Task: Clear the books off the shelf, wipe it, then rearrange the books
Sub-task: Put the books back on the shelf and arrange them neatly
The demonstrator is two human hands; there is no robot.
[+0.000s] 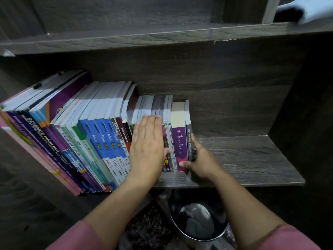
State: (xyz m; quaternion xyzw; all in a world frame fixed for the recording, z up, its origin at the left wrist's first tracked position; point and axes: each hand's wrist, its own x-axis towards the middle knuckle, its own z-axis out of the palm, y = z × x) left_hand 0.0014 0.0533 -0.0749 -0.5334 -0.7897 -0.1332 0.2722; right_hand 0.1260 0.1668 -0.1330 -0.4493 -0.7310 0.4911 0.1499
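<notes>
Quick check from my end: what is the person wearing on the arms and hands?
Pink sleeves: the left sleeve and right sleeve end near the elbows, with the forearms bare. The left hand and right hand are bare too: no gloves, and no ring, watch or bracelet shows.

You are in what looks like a home study corner, not a shop or a library. The shelf [252, 159] in front of you is dark wood-grain laminate, and a second board [162, 39] with a chipped edge runs above it. The books [100, 139] are school guides, with spines reading Kimia, Biologi, Fizik and Science Process Skills. Below the shelf edge, 1 small round waste bin [198, 231] with a grey liner stands on the floor beside a dark patterned rug [149, 222]. A white and black cloth [310, 11] lies on the upper level.
</notes>
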